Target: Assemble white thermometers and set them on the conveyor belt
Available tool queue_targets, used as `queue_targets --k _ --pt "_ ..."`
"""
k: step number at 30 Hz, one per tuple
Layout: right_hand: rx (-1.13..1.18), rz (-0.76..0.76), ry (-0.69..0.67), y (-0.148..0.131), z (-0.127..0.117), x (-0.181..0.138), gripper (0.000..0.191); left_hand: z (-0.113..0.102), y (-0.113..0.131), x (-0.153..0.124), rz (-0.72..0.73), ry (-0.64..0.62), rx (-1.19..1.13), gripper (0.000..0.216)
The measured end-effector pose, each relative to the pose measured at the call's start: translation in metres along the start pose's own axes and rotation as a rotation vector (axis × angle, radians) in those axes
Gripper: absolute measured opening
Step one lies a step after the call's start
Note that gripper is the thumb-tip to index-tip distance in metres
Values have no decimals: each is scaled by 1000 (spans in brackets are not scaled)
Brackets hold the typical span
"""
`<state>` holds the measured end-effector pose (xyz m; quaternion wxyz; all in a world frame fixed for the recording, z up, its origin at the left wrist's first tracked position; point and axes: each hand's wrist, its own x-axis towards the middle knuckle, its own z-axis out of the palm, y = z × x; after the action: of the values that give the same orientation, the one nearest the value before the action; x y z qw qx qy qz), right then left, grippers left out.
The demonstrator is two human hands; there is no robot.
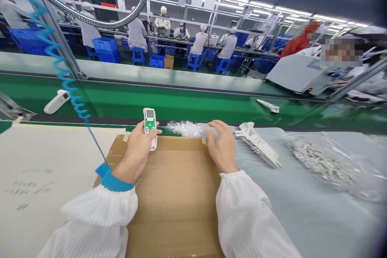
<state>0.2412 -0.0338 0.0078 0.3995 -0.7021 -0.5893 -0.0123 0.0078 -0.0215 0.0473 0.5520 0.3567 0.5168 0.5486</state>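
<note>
Cardboard sheet (pixel 169 193) pads the tabletop | left hand (pixel 137 151) grip wrapped round remote (pixel 150 129), board up for viewing | right hand (pixel 222 145) flat, unclenched, pinning plastic bag (pixel 189 129)

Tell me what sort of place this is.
Likely an electronics assembly factory: a long green conveyor belt, rows of white-coated workers on blue stools, and a small white remote-like casing with a green circuit board in the left hand.

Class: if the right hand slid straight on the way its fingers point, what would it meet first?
The right hand already touches the crumpled clear plastic bag; beyond it, probably the green conveyor belt, though depth is unclear.
</note>
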Motion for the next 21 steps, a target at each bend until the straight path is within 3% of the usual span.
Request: queue_targets --k 2,4,7,11,14,16,19,21 --pt "-139 54 138 18 -19 7 29 0 0 -1 -12 4 24 29" --pt "-343 120 184 46 -40 12 29 1 1 -1 -15 17 65 26" --pt "-612 159 56 91 -69 14 20 4 2 -2 -33 -2 122 22" --pt "-638 110 -59 114 -102 18 20 7 2 -4 -34 -63 54 23" --pt "-435 258 -59 92 -116 26 15 8 1 -5 -44 -133 10 29" --pt "-98 358 -91 60 -113 30 18 9 -1 -7 -44 -181 29 34" --pt "619 414 -232 -3 -82 24 32 12 -5 -11 -10 -243 83 38" --pt "923 460 -336 -42 -49 13 34 14 -9 -13 22 -291 134 43"
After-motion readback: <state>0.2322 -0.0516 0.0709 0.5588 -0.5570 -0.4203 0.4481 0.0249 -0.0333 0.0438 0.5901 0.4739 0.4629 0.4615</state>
